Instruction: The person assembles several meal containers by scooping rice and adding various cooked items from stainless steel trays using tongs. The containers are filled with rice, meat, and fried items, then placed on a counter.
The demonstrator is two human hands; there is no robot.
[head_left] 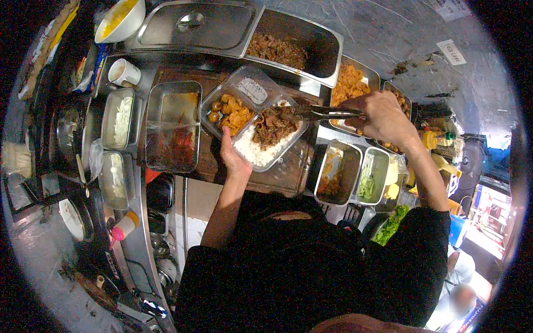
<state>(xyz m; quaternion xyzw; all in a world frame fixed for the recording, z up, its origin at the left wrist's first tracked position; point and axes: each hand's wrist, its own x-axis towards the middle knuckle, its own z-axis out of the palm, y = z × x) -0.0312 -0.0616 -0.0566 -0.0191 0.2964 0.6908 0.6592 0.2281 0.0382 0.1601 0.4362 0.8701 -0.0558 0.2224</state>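
Note:
My left hand [236, 158] holds up a clear plastic compartment tray [267, 165] by its near edge. White rice [251, 145] fills one section, topped with brown shredded meat [272, 126]. Orange chunks and small round brown pieces [232, 112] lie in another section, and the third holds something whitish [252, 89]. My right hand [383, 117] is closed around metal tongs [327, 113], reaching in from the right. Their tips are at the meat on the rice; whether they pinch any of it I cannot tell.
A deep steel pan [327, 41] of brown meat stands at the back beside a steel lid [194, 25]. To the right are pans of orange food [350, 80] and shredded greens [369, 180]. On the left are an oily steel pan [173, 125] and a white cup [124, 72]. Another person [461, 277] is at lower right.

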